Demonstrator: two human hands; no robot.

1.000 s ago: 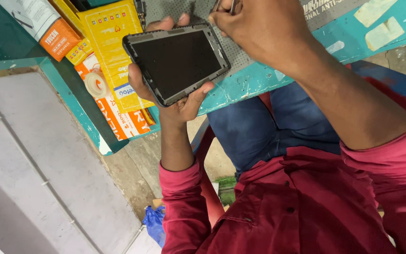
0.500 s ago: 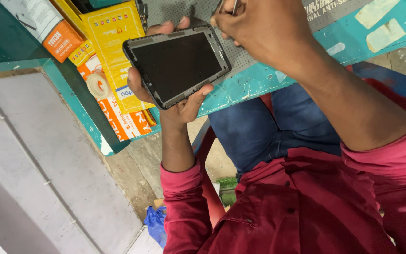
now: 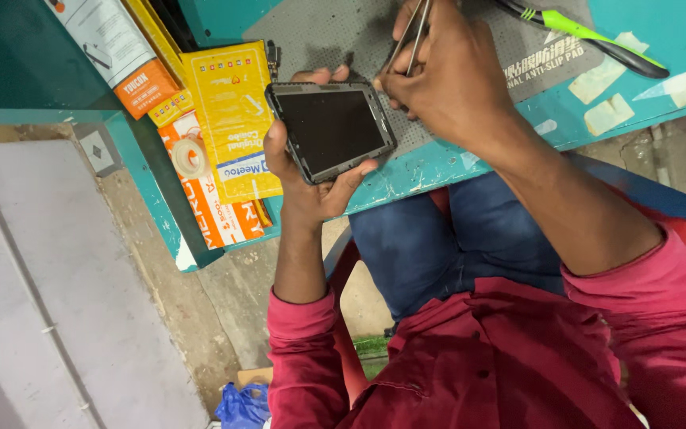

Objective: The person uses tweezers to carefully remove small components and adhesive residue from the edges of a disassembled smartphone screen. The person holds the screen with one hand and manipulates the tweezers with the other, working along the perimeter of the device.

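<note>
Left hand (image 3: 311,179) cradles a dark phone (image 3: 331,129) from below, screen up, thumb along one edge and fingertips curled over the far edge. Right hand (image 3: 446,79) sits just beside the phone's upper corner, pinching metal tweezers (image 3: 410,36) in a tight grip, their tips hidden behind the fingers. Under both lies a grey mat (image 3: 335,36) on the teal table (image 3: 470,159). Yellow and orange packets (image 3: 232,119) rest just left of the phone; a green-handled tool (image 3: 589,36) lies well apart, upper right.
</note>
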